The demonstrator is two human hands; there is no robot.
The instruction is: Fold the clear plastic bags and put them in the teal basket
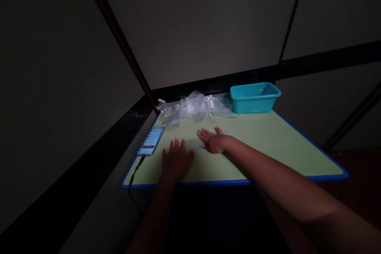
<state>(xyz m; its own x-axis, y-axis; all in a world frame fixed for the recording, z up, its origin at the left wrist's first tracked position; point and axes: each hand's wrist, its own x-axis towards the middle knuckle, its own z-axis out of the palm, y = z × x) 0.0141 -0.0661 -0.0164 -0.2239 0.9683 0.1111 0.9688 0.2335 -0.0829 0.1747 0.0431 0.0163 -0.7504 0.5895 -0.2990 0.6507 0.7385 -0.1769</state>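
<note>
My left hand (175, 161) lies palm down near the front of the table, its fingers spread. To its right, my right hand (214, 143) is stretched out, with its fingers extended towards the left. A faint clear patch, perhaps thin plastic, shows around the right hand; what lies under its palm is hidden. Crumpled clear plastic bags (195, 106) are heaped at the back, beyond both hands. A phone (151, 141) with its screen lit rests at the left edge, close to my left hand.
The pale green table (285, 147) has a blue rim. At its back right corner stands a turquoise plastic basket (254, 105). A black cable (131, 184) runs from the phone over the left edge. Grey wall panels (202, 27) rise behind, and the room is dim.
</note>
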